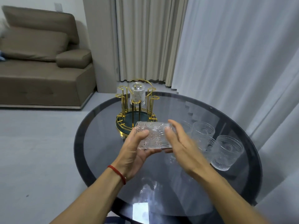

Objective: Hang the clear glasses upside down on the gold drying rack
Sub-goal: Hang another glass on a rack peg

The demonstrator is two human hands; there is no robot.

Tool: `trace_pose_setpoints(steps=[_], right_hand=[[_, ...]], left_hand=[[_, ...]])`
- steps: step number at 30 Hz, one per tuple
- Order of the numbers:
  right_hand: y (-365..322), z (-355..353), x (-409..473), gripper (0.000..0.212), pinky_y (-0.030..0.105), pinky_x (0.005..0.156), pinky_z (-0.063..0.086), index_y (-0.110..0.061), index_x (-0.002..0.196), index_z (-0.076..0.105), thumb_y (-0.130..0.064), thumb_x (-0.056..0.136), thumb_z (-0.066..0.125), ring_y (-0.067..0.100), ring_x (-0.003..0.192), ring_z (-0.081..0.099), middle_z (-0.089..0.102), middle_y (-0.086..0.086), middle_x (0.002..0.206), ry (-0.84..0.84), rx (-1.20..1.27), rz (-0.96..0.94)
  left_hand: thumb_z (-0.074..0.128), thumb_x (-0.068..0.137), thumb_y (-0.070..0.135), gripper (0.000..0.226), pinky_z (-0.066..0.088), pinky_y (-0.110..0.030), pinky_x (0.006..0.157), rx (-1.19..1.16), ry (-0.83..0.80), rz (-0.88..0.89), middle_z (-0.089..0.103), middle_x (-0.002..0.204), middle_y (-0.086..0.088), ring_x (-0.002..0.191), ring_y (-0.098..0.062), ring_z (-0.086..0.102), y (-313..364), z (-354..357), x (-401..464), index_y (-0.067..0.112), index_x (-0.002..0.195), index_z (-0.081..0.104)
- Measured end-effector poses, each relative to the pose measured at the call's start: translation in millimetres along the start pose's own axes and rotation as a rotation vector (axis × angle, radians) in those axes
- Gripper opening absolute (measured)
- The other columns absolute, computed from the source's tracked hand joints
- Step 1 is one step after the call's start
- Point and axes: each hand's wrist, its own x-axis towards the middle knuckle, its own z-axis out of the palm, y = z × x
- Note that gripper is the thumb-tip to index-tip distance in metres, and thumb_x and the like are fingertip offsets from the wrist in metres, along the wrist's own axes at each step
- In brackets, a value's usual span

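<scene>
The round dark tabletop (97,143) carries the gold drying rack (136,110), where one glass (137,92) hangs upside down. Both hands hold a clear glass (153,136) sideways above the tabletop: left hand (134,151) fingers curl under it, right hand (181,143) fingers lie stretched along its side.

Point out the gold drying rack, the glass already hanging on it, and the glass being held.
gold drying rack (120,101), head view, a left upright prong.
hanging glass (137,92), head view, its ribbed side wall.
held glass (154,136), head view, its patterned side between both hands.
</scene>
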Motion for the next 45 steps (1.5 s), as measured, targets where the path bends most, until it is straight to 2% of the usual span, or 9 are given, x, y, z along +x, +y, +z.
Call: trace_pose_setpoints(steps=[3, 6, 8, 13, 17, 19, 25, 33, 45], right_hand=[[0.4, 5.0, 8.3, 0.049, 0.047, 0.096, 0.057, -0.041, 0.141, 0.048, -0.061, 0.097, 0.053, 0.011, 0.1, 0.074, 0.069, -0.002, 0.127, 0.093, 0.055, 0.003], [-9.1, -6.5, 21.5, 0.06, 0.051, 0.088, 0.06, -0.043, 0.135, 0.05, -0.074, 0.084, 0.054, 0.009, 0.079, 0.076, 0.067, -0.001, 0.129, 0.262, 0.058, -0.003], [-20.8, -20.1, 35.9, 0.064, 0.049, 0.087, 0.06, -0.044, 0.134, 0.05, -0.078, 0.08, 0.053, 0.009, 0.079, 0.077, 0.065, -0.004, 0.132, 0.374, 0.068, -0.019], [-65.1, -37.9, 108.5, 0.048, 0.051, 0.087, 0.062, -0.029, 0.129, 0.058, -0.06, 0.092, 0.059, 0.002, 0.073, 0.075, 0.063, -0.009, 0.115, 0.524, 0.283, -0.092], [-108.6, -22.5, 166.4, 0.06, 0.047, 0.093, 0.058, -0.03, 0.143, 0.051, -0.062, 0.093, 0.052, 0.017, 0.09, 0.075, 0.068, 0.0, 0.115, 0.496, -0.019, -0.214], [-125.6, -3.4, 189.9, 0.062, 0.047, 0.099, 0.053, -0.028, 0.149, 0.046, -0.059, 0.095, 0.05, 0.031, 0.109, 0.069, 0.067, 0.004, 0.118, 0.419, -0.143, -0.276], [-143.4, 46.5, 240.7, 0.067, 0.048, 0.112, 0.042, -0.015, 0.154, 0.041, -0.055, 0.101, 0.049, 0.032, 0.133, 0.055, 0.057, 0.011, 0.149, 0.209, -0.436, -0.331], [-129.4, 76.1, 270.9, 0.067, 0.043, 0.091, 0.051, -0.021, 0.151, 0.045, -0.063, 0.098, 0.047, 0.032, 0.121, 0.063, 0.063, 0.009, 0.142, 0.075, -0.697, -0.299], [-111.6, 90.5, 290.2, 0.073, 0.041, 0.089, 0.041, -0.038, 0.151, 0.047, -0.075, 0.088, 0.049, 0.03, 0.129, 0.057, 0.062, 0.004, 0.143, -0.115, -1.08, -0.238]], left_hand=[[0.063, 0.097, 0.034, 0.053, 0.053, -0.059, 0.1, 0.046, -0.001, -0.003, 0.06, 0.14, -0.019, 0.127, -0.038, 0.059, -5.3, -11.3, 3.7, 0.011, 0.143, 0.049], [0.05, 0.094, 0.055, 0.045, 0.053, -0.051, 0.102, 0.561, 0.274, 0.098, 0.066, 0.131, 0.001, 0.121, -0.017, 0.061, -7.7, -30.3, 7.6, 0.031, 0.131, 0.059], [0.05, 0.096, 0.049, 0.039, 0.041, -0.042, 0.112, 0.97, 0.399, 0.191, 0.06, 0.137, 0.005, 0.131, -0.016, 0.051, -14.2, -51.2, 9.3, 0.032, 0.131, 0.058], [0.051, 0.097, 0.049, 0.068, 0.025, -0.044, 0.123, 1.496, 0.348, 0.159, 0.02, 0.168, 0.005, 0.155, -0.018, 0.013, -35.0, -80.1, 24.2, 0.033, 0.157, 0.024], [0.028, 0.093, 0.064, 0.077, 0.017, -0.049, 0.125, 1.741, 0.282, 0.095, -0.001, 0.171, 0.005, 0.157, -0.021, 0.001, -45.7, -79.2, 31.8, 0.04, 0.159, -0.002], [0.022, 0.092, 0.066, 0.078, 0.013, -0.048, 0.126, 1.779, 0.272, 0.064, -0.005, 0.17, 0.006, 0.157, -0.022, 0.001, -47.4, -81.1, 32.5, 0.037, 0.159, -0.005], [0.025, 0.093, 0.065, 0.08, 0.01, -0.045, 0.127, 1.767, 0.291, 0.061, -0.003, 0.171, 0.007, 0.157, -0.023, 0.005, -48.2, -81.9, 32.1, 0.032, 0.16, -0.004], [0.02, 0.093, 0.065, 0.079, 0.009, -0.043, 0.126, 1.734, 0.325, 0.082, 0.003, 0.171, 0.008, 0.156, -0.023, 0.012, -48.7, -79.6, 32.5, 0.03, 0.161, 0.004], [0.03, 0.097, 0.058, 0.074, 0.015, -0.044, 0.125, 1.749, 0.315, 0.076, 0.004, 0.171, 0.009, 0.154, -0.021, 0.016, -43.7, -74.8, 31.7, 0.029, 0.161, 0.007]])
